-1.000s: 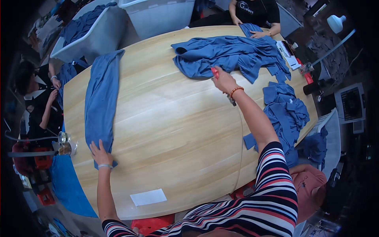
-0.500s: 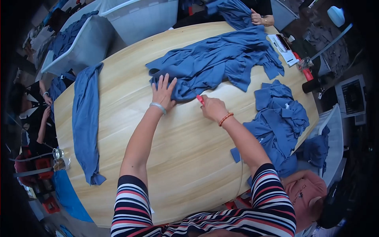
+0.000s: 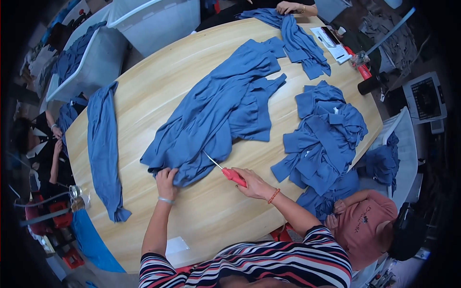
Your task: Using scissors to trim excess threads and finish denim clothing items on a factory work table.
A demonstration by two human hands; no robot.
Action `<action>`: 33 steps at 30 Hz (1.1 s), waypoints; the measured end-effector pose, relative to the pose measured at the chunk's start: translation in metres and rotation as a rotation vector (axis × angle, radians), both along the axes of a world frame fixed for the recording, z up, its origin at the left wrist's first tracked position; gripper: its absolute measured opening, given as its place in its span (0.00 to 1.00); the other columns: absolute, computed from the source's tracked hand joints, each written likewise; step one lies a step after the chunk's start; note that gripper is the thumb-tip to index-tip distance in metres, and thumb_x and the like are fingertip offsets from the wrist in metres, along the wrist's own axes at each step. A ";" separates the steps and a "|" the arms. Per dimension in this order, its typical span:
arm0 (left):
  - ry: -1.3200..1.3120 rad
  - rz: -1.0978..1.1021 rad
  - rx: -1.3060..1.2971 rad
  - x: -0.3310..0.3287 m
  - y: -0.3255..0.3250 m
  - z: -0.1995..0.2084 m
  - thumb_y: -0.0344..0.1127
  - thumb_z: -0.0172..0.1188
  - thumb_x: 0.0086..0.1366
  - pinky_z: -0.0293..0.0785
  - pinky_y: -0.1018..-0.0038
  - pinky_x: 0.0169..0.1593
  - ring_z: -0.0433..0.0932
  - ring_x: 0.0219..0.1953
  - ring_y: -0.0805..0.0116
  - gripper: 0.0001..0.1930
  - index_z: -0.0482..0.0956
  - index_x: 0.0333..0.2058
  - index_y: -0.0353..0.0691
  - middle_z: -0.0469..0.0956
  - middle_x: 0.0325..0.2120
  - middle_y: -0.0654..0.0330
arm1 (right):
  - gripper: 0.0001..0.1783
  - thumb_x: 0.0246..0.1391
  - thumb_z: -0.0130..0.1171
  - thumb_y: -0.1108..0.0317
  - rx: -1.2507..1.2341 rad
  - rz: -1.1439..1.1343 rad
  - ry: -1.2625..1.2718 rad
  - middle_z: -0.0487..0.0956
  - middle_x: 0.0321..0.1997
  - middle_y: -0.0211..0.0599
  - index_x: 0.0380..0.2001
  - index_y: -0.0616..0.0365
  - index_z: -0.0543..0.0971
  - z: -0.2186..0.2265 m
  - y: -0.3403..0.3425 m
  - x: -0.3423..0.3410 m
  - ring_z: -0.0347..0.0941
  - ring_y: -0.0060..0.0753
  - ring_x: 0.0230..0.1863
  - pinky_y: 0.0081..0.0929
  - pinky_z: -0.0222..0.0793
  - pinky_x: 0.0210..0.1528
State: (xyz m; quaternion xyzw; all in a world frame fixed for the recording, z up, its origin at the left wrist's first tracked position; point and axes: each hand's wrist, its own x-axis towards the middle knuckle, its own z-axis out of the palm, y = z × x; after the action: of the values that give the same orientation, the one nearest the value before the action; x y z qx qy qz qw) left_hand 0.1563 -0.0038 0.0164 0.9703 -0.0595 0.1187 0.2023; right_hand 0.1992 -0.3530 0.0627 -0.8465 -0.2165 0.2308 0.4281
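A blue garment (image 3: 211,105) lies crumpled lengthwise across the middle of the table, its near end spread toward me. My left hand (image 3: 166,180) grips its near edge, fingers curled over the fabric. In my right hand (image 3: 252,185) is a red-handled tool (image 3: 234,176) with a thin metal shaft; its exact kind is unclear. The shaft reaches over the garment's near right edge, its tip on or just above the cloth.
A long folded blue garment (image 3: 103,149) lies at the left, and a pile of blue garments (image 3: 326,134) at the right. Co-workers sit left and right; another's hand (image 3: 290,8) touches a garment (image 3: 302,45) at the far edge. White bins (image 3: 156,24) stand beyond the table (image 3: 139,235).
The middle garment has come nearer and leftward, apart from the one at the far edge. My left hand, flat before, now grips its edge. My right hand has drawn closer, the tool's shaft now showing.
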 end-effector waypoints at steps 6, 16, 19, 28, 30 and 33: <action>0.247 0.045 0.104 -0.116 0.056 0.021 0.24 0.60 0.41 0.63 0.62 0.45 0.68 0.45 0.54 0.28 0.74 0.46 0.49 0.70 0.41 0.56 | 0.25 0.43 0.59 0.70 -0.310 0.077 -0.258 0.75 0.39 0.43 0.49 0.55 0.72 0.018 0.004 -0.050 0.68 0.47 0.46 0.40 0.67 0.48; 0.238 0.391 -0.047 -0.136 0.056 0.081 0.40 0.66 0.50 0.62 0.60 0.55 0.67 0.53 0.55 0.28 0.71 0.52 0.48 0.69 0.50 0.55 | 0.09 0.54 0.57 0.67 -0.341 -0.131 -0.100 0.77 0.36 0.44 0.39 0.54 0.78 0.037 -0.002 -0.090 0.75 0.51 0.34 0.40 0.70 0.39; 0.128 0.475 0.132 -0.110 0.059 0.056 0.39 0.66 0.50 0.64 0.61 0.50 0.69 0.51 0.54 0.25 0.74 0.48 0.45 0.71 0.47 0.56 | 0.08 0.52 0.58 0.70 -0.207 -0.151 -0.204 0.76 0.34 0.46 0.37 0.57 0.78 0.054 0.013 -0.088 0.75 0.50 0.36 0.36 0.69 0.38; -0.197 0.046 0.018 -0.191 0.001 0.098 0.28 0.60 0.47 0.65 0.64 0.37 0.71 0.37 0.57 0.12 0.75 0.34 0.41 0.71 0.31 0.58 | 0.13 0.52 0.57 0.72 -0.235 -0.142 -0.235 0.77 0.36 0.45 0.43 0.54 0.78 0.091 0.038 -0.073 0.76 0.50 0.37 0.34 0.70 0.39; 0.115 0.053 -0.037 -0.213 -0.008 0.076 0.29 0.62 0.48 0.66 0.63 0.37 0.71 0.37 0.56 0.13 0.75 0.36 0.40 0.71 0.33 0.56 | 0.13 0.52 0.57 0.71 -0.251 -0.137 -0.228 0.78 0.37 0.45 0.43 0.54 0.78 0.084 0.042 -0.074 0.76 0.50 0.38 0.35 0.70 0.40; 0.031 0.167 -0.226 -0.199 -0.020 0.069 0.29 0.63 0.49 0.67 0.62 0.41 0.71 0.39 0.55 0.17 0.75 0.41 0.40 0.71 0.37 0.54 | 0.13 0.53 0.56 0.70 -0.281 -0.114 -0.196 0.79 0.39 0.46 0.43 0.54 0.77 0.078 0.050 -0.073 0.76 0.51 0.39 0.37 0.71 0.41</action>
State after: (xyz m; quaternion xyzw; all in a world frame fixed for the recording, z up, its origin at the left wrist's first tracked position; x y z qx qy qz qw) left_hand -0.0426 -0.0240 0.0857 0.9447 0.0383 0.1260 0.3004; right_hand 0.1266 -0.3033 0.1411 -0.9274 -0.1746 0.1507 0.2947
